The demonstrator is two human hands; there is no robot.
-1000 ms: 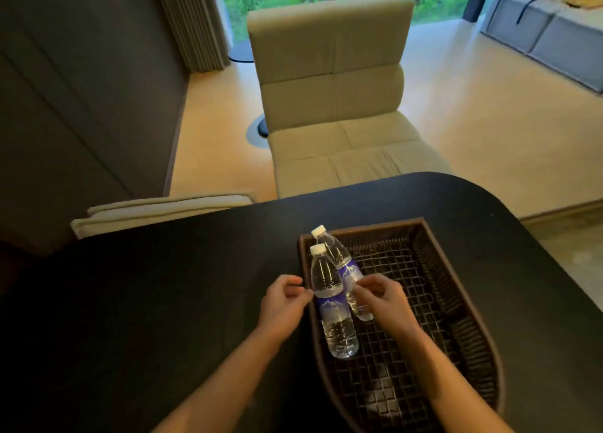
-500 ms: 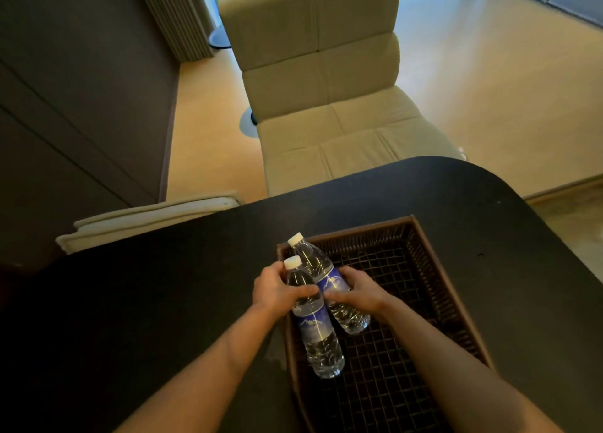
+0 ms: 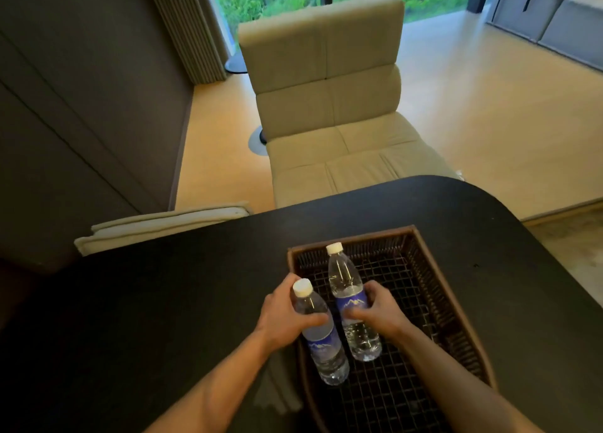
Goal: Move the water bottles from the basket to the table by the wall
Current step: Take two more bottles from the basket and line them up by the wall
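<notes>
Dark woven wicker is forming the basket [image 3: 434, 289], a rectangular tray with slanted walls and an open grid floor, and it is sitting on a matte black table [image 3: 146, 302] with a rounded corner. Two clear plastic water bottles are tilting over the basket's left side, each with a white screw cap and a blue label printed with a pale mountain shape. The left hand [image 3: 283, 315] is wrapping its fingers around the shoulder of the nearer bottle [image 3: 321, 338], thumb pressing across the ribbed plastic just above the label. The right hand [image 3: 380, 308] is closing around the middle of the farther bottle [image 3: 350, 298], fingers lying on the label. The two bottles are lying just beside each other, caps pointing away from the person, bases low over the mesh; whether the bases are touching it cannot be told. Beyond the table a cream padded chair [image 3: 329, 106] with stitched cushion panels is standing on a smooth pale floor [image 3: 489, 112].
</notes>
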